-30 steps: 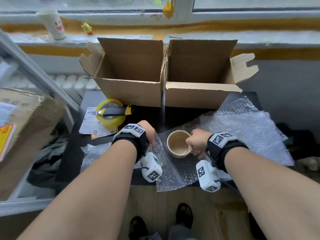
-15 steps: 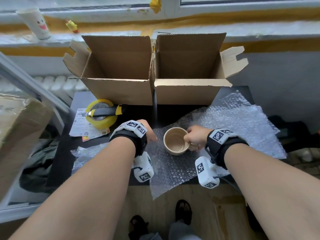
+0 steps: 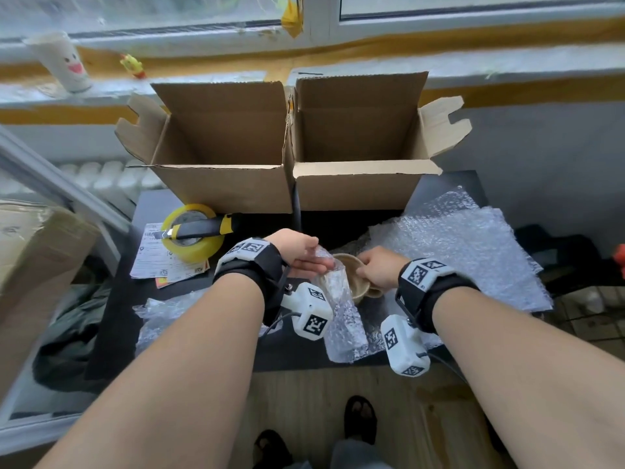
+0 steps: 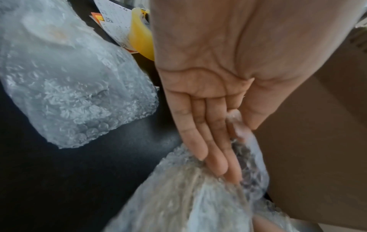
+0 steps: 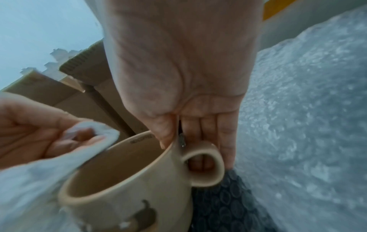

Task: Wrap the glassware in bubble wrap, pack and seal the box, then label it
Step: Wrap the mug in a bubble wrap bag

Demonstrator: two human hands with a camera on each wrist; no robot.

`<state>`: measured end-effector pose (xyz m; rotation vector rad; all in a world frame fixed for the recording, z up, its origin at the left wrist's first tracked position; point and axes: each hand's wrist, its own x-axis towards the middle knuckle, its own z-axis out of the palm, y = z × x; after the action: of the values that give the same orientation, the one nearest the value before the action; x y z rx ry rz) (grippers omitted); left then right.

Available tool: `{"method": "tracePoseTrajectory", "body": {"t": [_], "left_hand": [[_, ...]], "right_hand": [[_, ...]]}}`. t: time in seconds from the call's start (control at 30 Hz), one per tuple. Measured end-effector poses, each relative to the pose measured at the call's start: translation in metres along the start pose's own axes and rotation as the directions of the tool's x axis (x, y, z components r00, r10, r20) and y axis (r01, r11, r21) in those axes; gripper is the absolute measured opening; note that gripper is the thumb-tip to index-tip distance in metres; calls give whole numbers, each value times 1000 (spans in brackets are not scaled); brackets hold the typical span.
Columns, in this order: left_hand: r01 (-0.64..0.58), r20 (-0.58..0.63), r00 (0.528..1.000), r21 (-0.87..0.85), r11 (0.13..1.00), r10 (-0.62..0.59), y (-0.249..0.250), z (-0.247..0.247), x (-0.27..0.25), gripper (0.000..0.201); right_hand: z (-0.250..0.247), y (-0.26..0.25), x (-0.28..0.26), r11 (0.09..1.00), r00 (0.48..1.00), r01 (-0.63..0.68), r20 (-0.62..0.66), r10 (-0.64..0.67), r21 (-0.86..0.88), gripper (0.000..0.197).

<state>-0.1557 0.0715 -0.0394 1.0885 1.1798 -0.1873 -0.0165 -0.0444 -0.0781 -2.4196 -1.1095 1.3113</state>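
A beige mug (image 3: 355, 277) (image 5: 127, 177) with a handle stands on a sheet of bubble wrap (image 3: 341, 330) on the black table (image 3: 135, 313). My right hand (image 3: 378, 270) (image 5: 190, 109) pinches the mug's rim beside the handle, thumb inside, fingers behind the handle. My left hand (image 3: 301, 253) (image 4: 206, 125) pinches the sheet's left edge (image 4: 198, 196) and holds it lifted against the mug's left side. Two open cardboard boxes (image 3: 223, 154) (image 3: 362, 147) stand side by side behind the mug.
A yellow tape roll (image 3: 192, 236) with a black and yellow knife (image 3: 203, 228) across it lies left of my hands on printed labels (image 3: 159, 258). More bubble wrap (image 3: 466, 252) spreads to the right, another piece (image 4: 65, 75) at the front left. A large box (image 3: 30, 275) stands at far left.
My left hand has lifted the sheet's left edge from the table and brought it up over the mug's left side. The right hand stays on the mug.
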Motion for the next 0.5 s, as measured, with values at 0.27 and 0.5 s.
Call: {"method": "tracePoseTrajectory", "body": {"t": [0.27,0.5], "left_hand": [[-198,109,980,432,880,167,-7,-6,4,22],[-200,-51,949,665,719,311,-16,-3,12,33]], "right_hand": [[-5,0,-3,999,998,35,56,-36,6,20],[-5,-4,-7,991,992,-59,117,45,118,31]]}}
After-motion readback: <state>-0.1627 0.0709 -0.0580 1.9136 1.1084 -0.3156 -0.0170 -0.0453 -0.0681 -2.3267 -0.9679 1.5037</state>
